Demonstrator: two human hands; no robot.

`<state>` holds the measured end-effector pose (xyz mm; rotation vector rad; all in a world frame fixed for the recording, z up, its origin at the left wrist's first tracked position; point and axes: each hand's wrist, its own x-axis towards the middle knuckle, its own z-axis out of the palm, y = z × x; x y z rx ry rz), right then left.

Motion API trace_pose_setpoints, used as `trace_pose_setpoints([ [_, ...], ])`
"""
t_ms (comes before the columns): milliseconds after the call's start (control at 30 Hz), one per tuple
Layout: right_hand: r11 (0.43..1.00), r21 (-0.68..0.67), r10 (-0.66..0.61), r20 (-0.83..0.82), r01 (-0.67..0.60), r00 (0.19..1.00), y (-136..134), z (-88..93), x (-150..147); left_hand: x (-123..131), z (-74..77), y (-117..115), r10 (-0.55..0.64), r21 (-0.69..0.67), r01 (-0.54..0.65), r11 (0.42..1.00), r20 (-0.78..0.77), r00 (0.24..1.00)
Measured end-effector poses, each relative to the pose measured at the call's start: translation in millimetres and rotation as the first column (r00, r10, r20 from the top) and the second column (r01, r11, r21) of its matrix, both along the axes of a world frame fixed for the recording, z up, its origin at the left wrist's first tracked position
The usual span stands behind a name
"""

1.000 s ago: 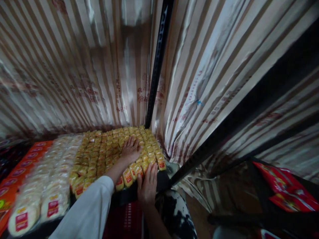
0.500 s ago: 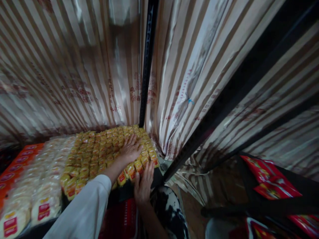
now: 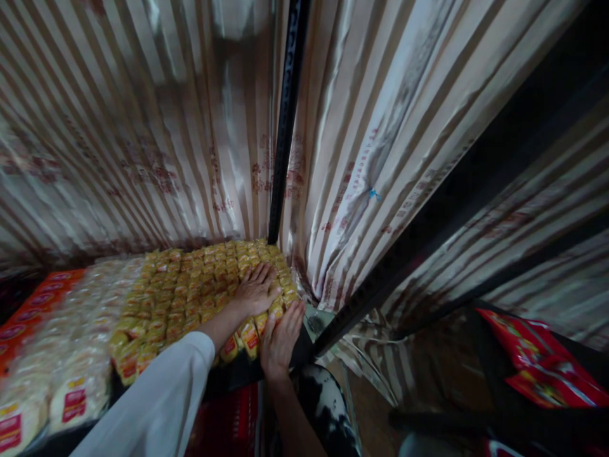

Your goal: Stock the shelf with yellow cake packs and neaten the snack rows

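Rows of small yellow-wrapped food packets fill the right end of a dark shelf. My left hand lies flat on top of them near the right side, fingers stretched out. My right hand is held flat, fingers extended, against the front of the packets at the right corner. Its palm covers part of the front row. Neither hand grips anything. Beside the yellow packets stand rows of clear-wrapped pale round food packs with red labels.
An orange printed sheet or box is at the far left. Striped sheeting hangs behind, with a dark upright post at the corner. A thick dark post slants on the right, with red packets on a shelf beyond.
My right hand has moved slightly up and right along the front corner of the packets. My left hand has shifted slightly right and down. The camera view has shifted a little.
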<state>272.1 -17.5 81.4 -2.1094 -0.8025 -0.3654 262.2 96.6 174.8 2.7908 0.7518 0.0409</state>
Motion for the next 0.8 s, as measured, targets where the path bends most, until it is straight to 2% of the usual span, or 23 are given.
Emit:
trace_pose_setpoints([
  [133, 1.000, 0.017, -0.016, 0.031, 0.016, 0.999, 0, 0.7, 2, 14, 2.3, -1, 0.032, 0.022, -0.033, 0.999, 0.055, 0.998],
  [267, 0.999, 0.036, -0.018, 0.045, 0.016, 0.999, 0, 1.0, 3, 29, 5.4, -7, 0.001, -0.044, -0.001, 0.999, -0.010, 1.000],
  [367, 0.999, 0.042, -0.003, 0.029, 0.001, 1.000, 0, 1.7, 3, 31, 8.8, -10, -0.009, -0.064, 0.008, 0.998, -0.028, 1.000],
  [467, 0.998, 0.061, 0.008, 0.012, -0.008, 1.000, 1, 1.3, 4, 21, 12.3, -1, -0.002, -0.047, 0.002, 0.999, -0.008, 1.000],
  [600, 0.997, 0.078, 0.006, 0.017, -0.007, 1.000, 2, 0.0, 6, -8, 12.5, 31, 0.212, 0.032, -0.214, 0.976, 0.061, 0.975],
  [667, 0.996, 0.086, 0.007, 0.038, -0.010, 0.999, 2, -0.2, 6, -22, 10.0, 50, 0.282, 0.040, -0.285, 0.958, 0.056, 0.958],
  [800, 0.995, 0.091, 0.018, 0.095, -0.027, 0.995, 1, -0.1, 7, -35, 0.4, 66, 0.259, 0.027, -0.259, 0.965, 0.027, 0.966],
])
